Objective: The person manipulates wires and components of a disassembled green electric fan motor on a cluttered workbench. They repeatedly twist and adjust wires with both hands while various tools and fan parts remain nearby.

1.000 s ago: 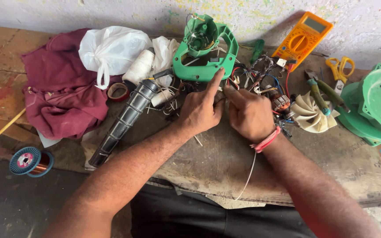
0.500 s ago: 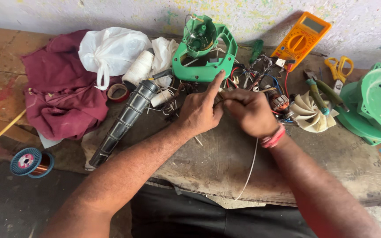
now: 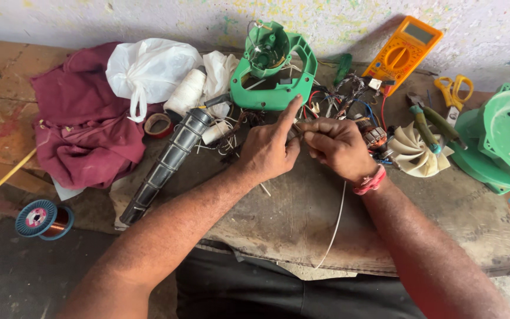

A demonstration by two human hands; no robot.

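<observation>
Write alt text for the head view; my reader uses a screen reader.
Left hand and right hand meet over a worn workbench, pinching a thin white cord beside a green plastic housing, wires and an orange multimeter.

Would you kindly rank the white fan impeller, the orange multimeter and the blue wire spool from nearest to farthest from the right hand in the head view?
Measured from the right hand:
1. White fan impeller, just to its right on the bench.
2. Orange multimeter, up against the wall, to the upper right.
3. Blue wire spool, far left, below the bench edge.
</observation>
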